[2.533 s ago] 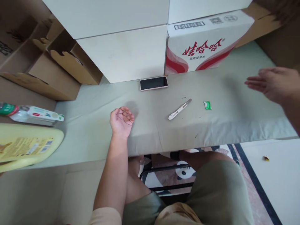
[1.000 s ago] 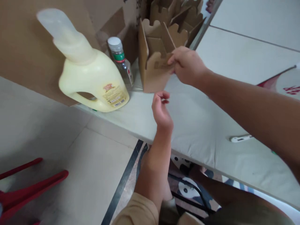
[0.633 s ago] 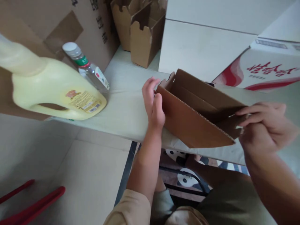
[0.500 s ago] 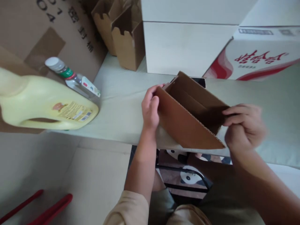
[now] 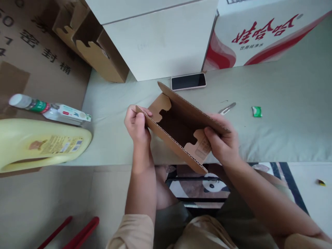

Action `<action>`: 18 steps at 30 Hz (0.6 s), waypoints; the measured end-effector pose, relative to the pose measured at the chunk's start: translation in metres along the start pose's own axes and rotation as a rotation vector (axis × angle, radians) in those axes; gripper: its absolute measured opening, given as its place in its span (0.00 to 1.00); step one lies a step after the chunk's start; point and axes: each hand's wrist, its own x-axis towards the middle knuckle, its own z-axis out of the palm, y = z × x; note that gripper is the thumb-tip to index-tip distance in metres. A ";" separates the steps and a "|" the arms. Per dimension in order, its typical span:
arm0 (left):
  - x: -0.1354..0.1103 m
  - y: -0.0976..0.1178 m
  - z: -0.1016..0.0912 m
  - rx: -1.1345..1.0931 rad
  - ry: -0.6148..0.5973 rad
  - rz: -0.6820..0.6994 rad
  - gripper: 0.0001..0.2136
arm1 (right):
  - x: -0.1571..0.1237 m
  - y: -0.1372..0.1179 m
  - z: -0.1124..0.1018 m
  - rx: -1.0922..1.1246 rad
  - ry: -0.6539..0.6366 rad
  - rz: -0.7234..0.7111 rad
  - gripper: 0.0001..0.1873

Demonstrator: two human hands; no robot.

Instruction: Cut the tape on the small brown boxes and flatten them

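Between my two hands is an open brown cardboard box (image 5: 178, 145), tilted above the front of the cloth-covered surface. Its two notched end flaps lean inward and the inside is dark. My left hand (image 5: 138, 124) grips the left end, thumb on the near wall and fingers by the left flap. At the right end my right hand (image 5: 223, 138) is closed on the box, its thumb beside the right flap and its other fingers partly hidden behind the far wall. A phone (image 5: 188, 81) lies just beyond the box.
Two similar notched cardboard boxes (image 5: 103, 62) stand at the back left. A yellow jug (image 5: 44, 143) and a clear bottle (image 5: 52, 109) are at left. White cartons (image 5: 160, 45) line the back. A small knife-like tool (image 5: 228, 108) and green packet (image 5: 257, 111) lie right.
The view has shifted to the right. The box has turned so that its notched end flaps now show inside. My right hand has moved from the rim to grip the right end.
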 end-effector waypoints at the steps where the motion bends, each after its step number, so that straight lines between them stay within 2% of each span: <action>1: 0.000 -0.001 -0.001 0.017 -0.004 -0.007 0.14 | -0.001 0.001 0.000 0.011 -0.018 -0.033 0.15; 4: -0.001 -0.004 -0.002 0.090 -0.041 -0.012 0.13 | -0.004 0.006 -0.003 0.065 -0.091 -0.108 0.18; 6: 0.000 -0.007 -0.003 0.165 -0.080 0.013 0.18 | -0.006 0.013 -0.005 0.095 -0.153 -0.142 0.20; 10: 0.010 -0.013 -0.012 0.318 -0.247 0.147 0.25 | -0.009 0.024 -0.006 0.084 -0.223 -0.147 0.19; 12: 0.014 -0.015 -0.017 0.365 -0.315 0.208 0.25 | -0.009 0.026 -0.005 0.102 -0.265 -0.161 0.19; 15: 0.015 -0.015 -0.022 0.422 -0.375 0.228 0.22 | -0.007 0.025 -0.005 0.151 -0.345 -0.177 0.24; 18: 0.012 -0.014 -0.023 0.443 -0.384 0.178 0.22 | -0.008 0.024 -0.004 0.105 -0.300 -0.130 0.17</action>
